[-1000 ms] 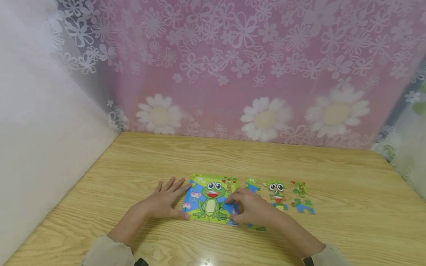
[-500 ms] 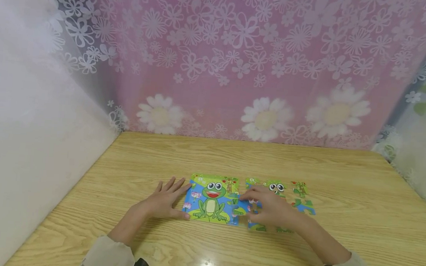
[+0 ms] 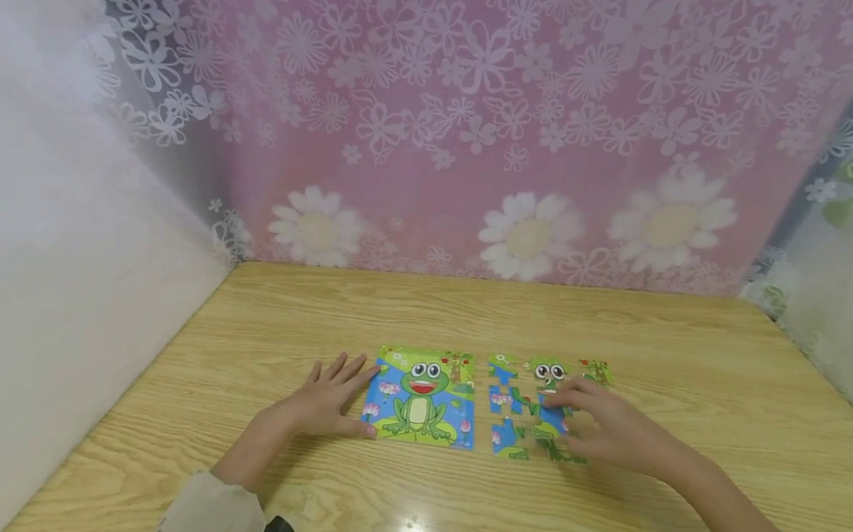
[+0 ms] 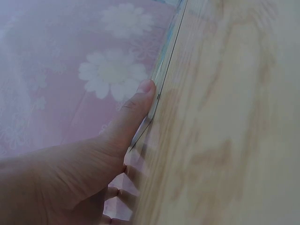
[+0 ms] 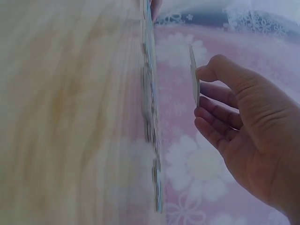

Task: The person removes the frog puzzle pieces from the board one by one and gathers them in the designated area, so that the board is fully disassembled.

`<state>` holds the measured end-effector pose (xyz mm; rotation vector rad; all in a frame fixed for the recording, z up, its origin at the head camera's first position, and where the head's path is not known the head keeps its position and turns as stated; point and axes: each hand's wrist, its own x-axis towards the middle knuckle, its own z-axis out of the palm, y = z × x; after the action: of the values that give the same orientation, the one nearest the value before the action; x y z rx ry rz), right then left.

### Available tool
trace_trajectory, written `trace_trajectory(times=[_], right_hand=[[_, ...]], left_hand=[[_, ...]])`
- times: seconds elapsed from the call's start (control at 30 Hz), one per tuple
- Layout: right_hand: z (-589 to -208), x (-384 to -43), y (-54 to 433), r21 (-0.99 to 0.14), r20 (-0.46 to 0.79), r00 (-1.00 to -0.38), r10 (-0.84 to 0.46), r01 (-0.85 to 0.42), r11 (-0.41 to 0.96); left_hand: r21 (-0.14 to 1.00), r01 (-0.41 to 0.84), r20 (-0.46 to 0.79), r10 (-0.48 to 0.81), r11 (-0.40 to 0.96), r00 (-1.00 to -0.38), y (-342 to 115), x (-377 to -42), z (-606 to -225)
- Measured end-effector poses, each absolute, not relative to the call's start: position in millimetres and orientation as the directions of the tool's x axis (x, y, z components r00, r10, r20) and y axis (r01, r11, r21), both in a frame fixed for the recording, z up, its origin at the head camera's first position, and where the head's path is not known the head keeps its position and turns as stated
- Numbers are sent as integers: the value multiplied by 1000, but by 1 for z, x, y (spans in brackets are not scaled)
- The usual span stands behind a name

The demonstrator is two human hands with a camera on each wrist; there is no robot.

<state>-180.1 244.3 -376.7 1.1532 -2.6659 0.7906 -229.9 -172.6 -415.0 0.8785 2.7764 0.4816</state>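
Observation:
My right hand (image 3: pixel 613 427) pinches a blue and green puzzle piece (image 3: pixel 553 416) between thumb and fingers, over loose puzzle pieces (image 3: pixel 509 441). In the right wrist view this piece (image 5: pixel 193 77) shows edge-on, clear of the table. A square puzzle board (image 3: pixel 421 412) printed with a smiling green frog lies flat to the left of the pieces. At its left edge rests my left hand (image 3: pixel 321 404), fingers spread and straight. The left wrist view shows that thumb (image 4: pixel 133 110) against the board's thin edge.
Spread right of the board, the loose pieces form a rough frog picture, with its eyes (image 3: pixel 549 371) near the top. All lie on a wood-grain table (image 3: pixel 303 306). A pink flowered curtain (image 3: pixel 437 133) hangs behind, and a white covering (image 3: pixel 80 272) borders the left.
My right hand has lifted the puzzle piece off the board's right side and carried it rightward over the loose pieces. My left hand has stayed at the board's edge.

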Motion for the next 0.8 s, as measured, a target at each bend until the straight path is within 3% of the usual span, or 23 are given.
trace_trajectory(times=[0.27, 0.5, 0.8], right_hand=[[-380, -167, 275, -370, 315, -739, -595, -673, 641], [-388, -163, 295, -328, 366, -716, -595, -697, 638], [-399, -160, 313, -353, 328, -747, -577, -664, 659]], left_hand=[[375, 530, -67, 593, 760, -802, -173, -229, -414], [382, 530, -68, 595, 757, -801, -173, -228, -412], [385, 524, -71, 590, 760, -804, -171, -226, -409]])
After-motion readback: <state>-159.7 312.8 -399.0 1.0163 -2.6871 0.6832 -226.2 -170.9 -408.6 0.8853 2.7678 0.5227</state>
